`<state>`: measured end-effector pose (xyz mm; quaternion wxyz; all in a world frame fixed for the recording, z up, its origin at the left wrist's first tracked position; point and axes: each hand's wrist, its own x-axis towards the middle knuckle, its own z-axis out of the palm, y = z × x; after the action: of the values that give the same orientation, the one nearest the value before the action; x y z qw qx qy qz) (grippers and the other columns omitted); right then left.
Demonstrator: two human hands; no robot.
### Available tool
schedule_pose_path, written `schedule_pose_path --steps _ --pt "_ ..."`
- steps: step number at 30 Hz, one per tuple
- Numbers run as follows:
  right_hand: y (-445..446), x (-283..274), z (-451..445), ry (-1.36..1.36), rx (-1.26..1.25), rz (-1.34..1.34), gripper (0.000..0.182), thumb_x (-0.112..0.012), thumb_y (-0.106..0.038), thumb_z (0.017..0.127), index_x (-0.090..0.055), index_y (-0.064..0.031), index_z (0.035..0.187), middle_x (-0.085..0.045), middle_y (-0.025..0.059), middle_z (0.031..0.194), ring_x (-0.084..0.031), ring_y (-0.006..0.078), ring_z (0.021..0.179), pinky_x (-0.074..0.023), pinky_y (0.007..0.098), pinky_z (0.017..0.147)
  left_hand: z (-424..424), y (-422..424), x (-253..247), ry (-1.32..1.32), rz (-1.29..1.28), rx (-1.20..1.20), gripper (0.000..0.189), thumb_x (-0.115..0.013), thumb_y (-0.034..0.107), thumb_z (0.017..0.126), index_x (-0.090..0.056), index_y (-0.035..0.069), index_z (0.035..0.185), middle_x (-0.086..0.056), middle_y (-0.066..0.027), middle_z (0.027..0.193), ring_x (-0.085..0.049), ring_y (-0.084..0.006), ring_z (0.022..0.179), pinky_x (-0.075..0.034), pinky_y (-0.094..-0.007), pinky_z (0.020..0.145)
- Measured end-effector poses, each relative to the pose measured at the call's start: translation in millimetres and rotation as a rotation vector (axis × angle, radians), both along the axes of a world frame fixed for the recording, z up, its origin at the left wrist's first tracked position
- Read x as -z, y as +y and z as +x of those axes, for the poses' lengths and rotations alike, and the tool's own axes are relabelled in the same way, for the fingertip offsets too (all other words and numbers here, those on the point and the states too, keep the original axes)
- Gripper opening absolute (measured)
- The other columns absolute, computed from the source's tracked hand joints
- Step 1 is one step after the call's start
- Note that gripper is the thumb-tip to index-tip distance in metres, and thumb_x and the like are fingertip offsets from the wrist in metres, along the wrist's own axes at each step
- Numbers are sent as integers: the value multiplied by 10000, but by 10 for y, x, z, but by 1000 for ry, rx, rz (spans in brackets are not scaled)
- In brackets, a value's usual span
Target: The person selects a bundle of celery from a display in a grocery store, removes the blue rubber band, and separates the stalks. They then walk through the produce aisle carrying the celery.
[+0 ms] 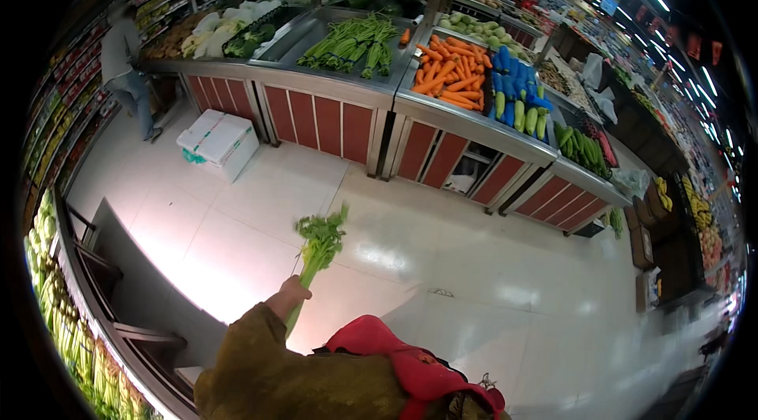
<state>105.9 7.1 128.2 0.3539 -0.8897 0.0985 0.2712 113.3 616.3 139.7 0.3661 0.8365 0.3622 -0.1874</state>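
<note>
My left hand [294,291] is closed around the stalks of a bunch of celery [320,247], held out over the tiled floor with its leafy tops pointing up and away from me. The leaves are slightly blurred. A brown sleeve covers that arm, and a red garment lies across my front. My right hand is out of view. Ahead, bundles of long green leafy vegetables [355,44] lie in a metal display bin, with loose carrots [453,73] in the bin to their right.
A metal-edged display counter [331,79] with red panels runs across the view. A white foam box [219,139] stands on the floor before it. A person [123,65] stands by the shelves at the far left. A lit vegetable shelf [89,325] curves along the near left.
</note>
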Motion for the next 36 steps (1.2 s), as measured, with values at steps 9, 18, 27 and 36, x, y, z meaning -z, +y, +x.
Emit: schedule_pose_path --steps 9,18,27,36 --pt "-816 314 -744 -95 109 -224 312 -589 -304 820 -687 -60 990 -694 127 855 -679 223 785 -533 349 705 -379 -226 67 -1 -23 22 653 -775 265 555 -546 -5 1104 -624 -193 995 -616 -312 936 -501 -377 812" --pt "-969 648 -1388 127 319 -66 306 -530 -312 821 -696 -80 933 -689 124 823 -681 220 732 -534 369 642 -16 -243 328 -19 -225 111 614 -767 256 564 -547 3 1078 -627 -198 970 -623 -335 904 -502 -395 787" --pt "-647 -63 -1590 108 694 199 390 -541 -252 889 -584 51 1132 -654 80 813 -617 132 654 -434 285 507 1409 -1620 -370 -228 -269 649 692 -730 136 607 -464 39 1238 -598 -170 1039 -587 -302 960 -474 -375 823" --pt "-806 -477 -1079 22 985 353 445 -552 -265 880 -528 25 1216 -643 78 960 -617 126 795 -438 248 575 2449 -3728 -903 -317 -659 896 741 -707 108 638 -407 52 1314 -569 -96 1054 -551 -187 935 -462 -311 825"
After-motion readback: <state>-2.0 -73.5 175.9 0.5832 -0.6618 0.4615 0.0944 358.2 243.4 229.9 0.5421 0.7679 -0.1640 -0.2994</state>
